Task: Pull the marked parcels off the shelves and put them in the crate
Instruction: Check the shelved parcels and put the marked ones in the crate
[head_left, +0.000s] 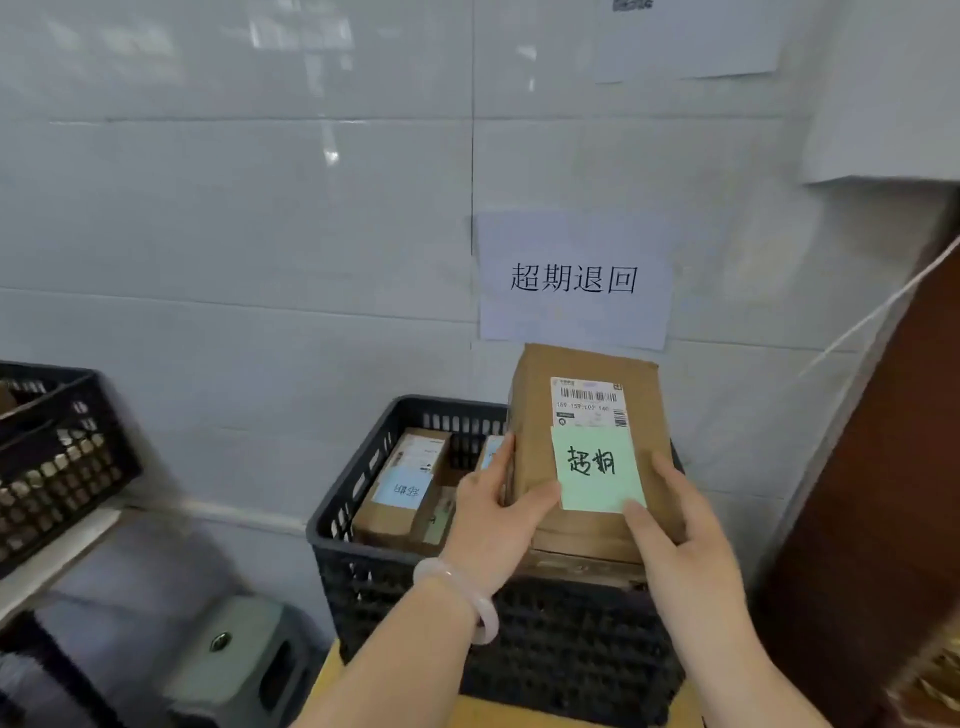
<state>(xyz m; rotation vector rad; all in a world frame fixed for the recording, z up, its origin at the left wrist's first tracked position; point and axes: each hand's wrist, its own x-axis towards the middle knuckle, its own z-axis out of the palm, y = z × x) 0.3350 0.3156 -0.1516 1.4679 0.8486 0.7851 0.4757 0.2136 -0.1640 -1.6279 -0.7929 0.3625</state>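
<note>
I hold a brown cardboard parcel (535, 410) with a white shipping label and a green handwritten sticky note (597, 467) over the right side of a black plastic crate (358, 566). My left hand (493, 514) grips its left edge, a pale bangle on the wrist. On the parcel's lower right side rests my right hand (675, 540), thumb on the note. Inside the crate lies another brown parcel (400, 488) with a blue note, and a further parcel beside it is partly hidden by my left hand.
A white paper sign (574, 280) with printed characters hangs on the tiled wall above the crate. A second black crate (57, 457) stands on a shelf at left. A grey stool (244, 654) sits below left. A dark brown panel (883, 493) rises at right.
</note>
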